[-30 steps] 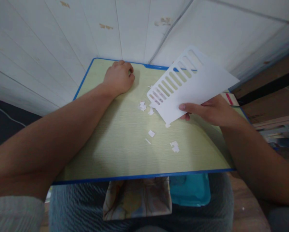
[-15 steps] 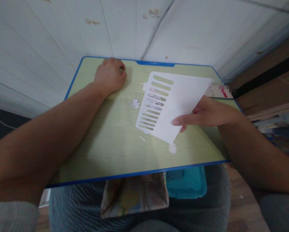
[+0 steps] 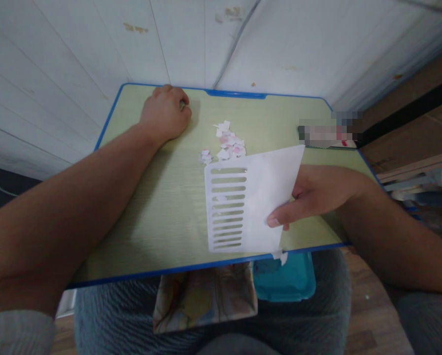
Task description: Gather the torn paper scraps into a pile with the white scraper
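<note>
My right hand (image 3: pixel 311 199) grips a thin white slotted plastic panel (image 3: pixel 261 197) by its right side, thumb on top and fingers underneath. A row of long slots runs down the panel's left part, with its lower edge at the table's front edge. A small paper scrap (image 3: pixel 281 257) sticks out below the panel's lower right corner, over the blue tray. Behind the panel lies a pile of torn paper scraps (image 3: pixel 230 142), with a smaller cluster of scraps (image 3: pixel 206 157) to its left. My left hand (image 3: pixel 166 112) rests, fingers curled closed, at the table's far left.
The pale green table (image 3: pixel 161 197) has a blue rim. A partly blurred flat object (image 3: pixel 326 136) lies at its back right. Below the front edge, a patterned cloth bag (image 3: pixel 206 298) and a blue plastic tray (image 3: pixel 290 283) sit on my lap. A white plank wall (image 3: pixel 191 39) stands behind.
My right hand has brought the slotted panel toward the front edge and turned it, uncovering the paper pile. A scrap has moved to the edge with it. My left hand stays in place.
</note>
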`<state>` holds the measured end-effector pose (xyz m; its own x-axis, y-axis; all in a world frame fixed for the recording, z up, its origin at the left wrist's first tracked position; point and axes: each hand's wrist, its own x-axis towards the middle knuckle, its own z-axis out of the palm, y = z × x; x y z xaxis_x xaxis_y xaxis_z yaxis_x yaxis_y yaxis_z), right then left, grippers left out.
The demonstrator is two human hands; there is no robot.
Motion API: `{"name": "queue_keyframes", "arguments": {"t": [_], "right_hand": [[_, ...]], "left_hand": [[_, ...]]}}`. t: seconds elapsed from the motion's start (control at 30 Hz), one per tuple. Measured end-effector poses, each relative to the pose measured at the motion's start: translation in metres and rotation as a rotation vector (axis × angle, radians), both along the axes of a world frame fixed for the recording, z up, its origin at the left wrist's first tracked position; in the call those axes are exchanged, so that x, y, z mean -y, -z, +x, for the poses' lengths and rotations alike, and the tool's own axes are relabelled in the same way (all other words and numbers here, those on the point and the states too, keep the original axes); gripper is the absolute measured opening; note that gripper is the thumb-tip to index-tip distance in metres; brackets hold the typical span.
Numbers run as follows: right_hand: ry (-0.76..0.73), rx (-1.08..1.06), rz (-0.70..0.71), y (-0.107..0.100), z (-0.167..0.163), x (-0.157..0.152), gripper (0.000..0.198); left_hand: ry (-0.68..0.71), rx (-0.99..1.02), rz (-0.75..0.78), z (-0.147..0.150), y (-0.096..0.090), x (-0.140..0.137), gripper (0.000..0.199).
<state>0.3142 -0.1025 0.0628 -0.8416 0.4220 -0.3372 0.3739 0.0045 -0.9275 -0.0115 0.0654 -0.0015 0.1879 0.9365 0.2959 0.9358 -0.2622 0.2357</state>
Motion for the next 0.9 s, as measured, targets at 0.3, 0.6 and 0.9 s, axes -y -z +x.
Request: {"name": "queue_keyframes", "arguments": {"t": [0.3, 0.6, 0.9], "right_hand": [[0.016, -0.097, -0.038, -0.001, -0.002, 0.000, 0.007], [0.169, -0.105, 0.130, 0.001, -0.005, 0.002, 0.026], [0.611, -0.140, 0.476, 0.021, -0.031, 0.009, 0.042]], "left_hand": [[0.036, 0.041, 0.020, -0.005, 0.003, -0.003, 0.043], [0.008, 0.016, 0.000, -0.001, 0.003, 0.000, 0.044], [0.010, 0.022, 0.021, 0.004, 0.001, 0.005, 0.038]]}}
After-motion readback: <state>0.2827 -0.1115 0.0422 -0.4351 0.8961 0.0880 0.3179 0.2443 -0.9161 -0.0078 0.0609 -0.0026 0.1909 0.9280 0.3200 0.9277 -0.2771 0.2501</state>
